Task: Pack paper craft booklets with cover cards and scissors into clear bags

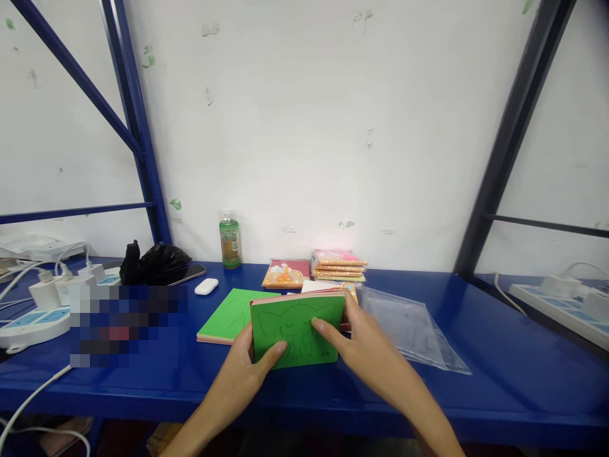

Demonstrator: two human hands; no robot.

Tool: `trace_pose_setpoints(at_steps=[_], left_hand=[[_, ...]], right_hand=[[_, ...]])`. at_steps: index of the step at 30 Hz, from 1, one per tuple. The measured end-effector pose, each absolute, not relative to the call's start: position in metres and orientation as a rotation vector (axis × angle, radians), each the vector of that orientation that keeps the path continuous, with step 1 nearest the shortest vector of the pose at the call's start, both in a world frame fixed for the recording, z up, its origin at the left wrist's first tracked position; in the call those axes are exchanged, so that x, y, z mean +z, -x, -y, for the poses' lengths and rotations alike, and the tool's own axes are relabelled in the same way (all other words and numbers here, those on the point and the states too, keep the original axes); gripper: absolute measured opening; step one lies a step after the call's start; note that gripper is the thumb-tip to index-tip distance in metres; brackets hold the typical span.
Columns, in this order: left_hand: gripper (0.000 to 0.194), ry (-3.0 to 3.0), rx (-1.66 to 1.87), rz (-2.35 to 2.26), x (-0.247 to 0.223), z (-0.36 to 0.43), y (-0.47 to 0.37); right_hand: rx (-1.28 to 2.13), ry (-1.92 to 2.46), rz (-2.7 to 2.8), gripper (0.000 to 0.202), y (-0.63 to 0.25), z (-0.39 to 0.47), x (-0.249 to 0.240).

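Note:
A green-covered stack of cards or sheets (297, 327) with thin line drawings on its front is held upright above the front part of the blue table. My left hand (254, 358) grips its lower left side, thumb on the green face. At the upper right corner, my right hand (345, 327) is closed round the stack, its thumb also on the front and its other fingers partly hidden behind. Behind and to the left, a second green stack (231, 314) lies flat on the table. Clear plastic sleeves (404, 327) lie to the right.
Packaged orange items (337, 265) and a red pack (285, 274) stand near the wall. Further left are a green bottle (230, 241), a white case (206, 287), a black bag (157, 261) and a power strip (35, 327). Another power strip (561, 311) is at the right.

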State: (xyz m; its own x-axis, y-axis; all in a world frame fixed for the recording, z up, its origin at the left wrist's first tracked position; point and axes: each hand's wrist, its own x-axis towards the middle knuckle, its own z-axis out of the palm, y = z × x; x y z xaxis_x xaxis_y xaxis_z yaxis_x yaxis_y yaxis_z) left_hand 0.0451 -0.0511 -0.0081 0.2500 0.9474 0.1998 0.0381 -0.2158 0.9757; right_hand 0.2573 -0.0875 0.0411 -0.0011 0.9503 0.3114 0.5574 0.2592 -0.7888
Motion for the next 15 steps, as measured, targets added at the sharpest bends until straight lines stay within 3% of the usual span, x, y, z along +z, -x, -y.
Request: trace_pose_setpoints(at_steps=[15], left_hand=[[0.063, -1.511, 1.11, -0.968, -0.0082, 0.0491, -0.0453]], right_hand=[[0.547, 1.429, 1.674, 0.034, -0.2556, 0.0878, 0.0398]])
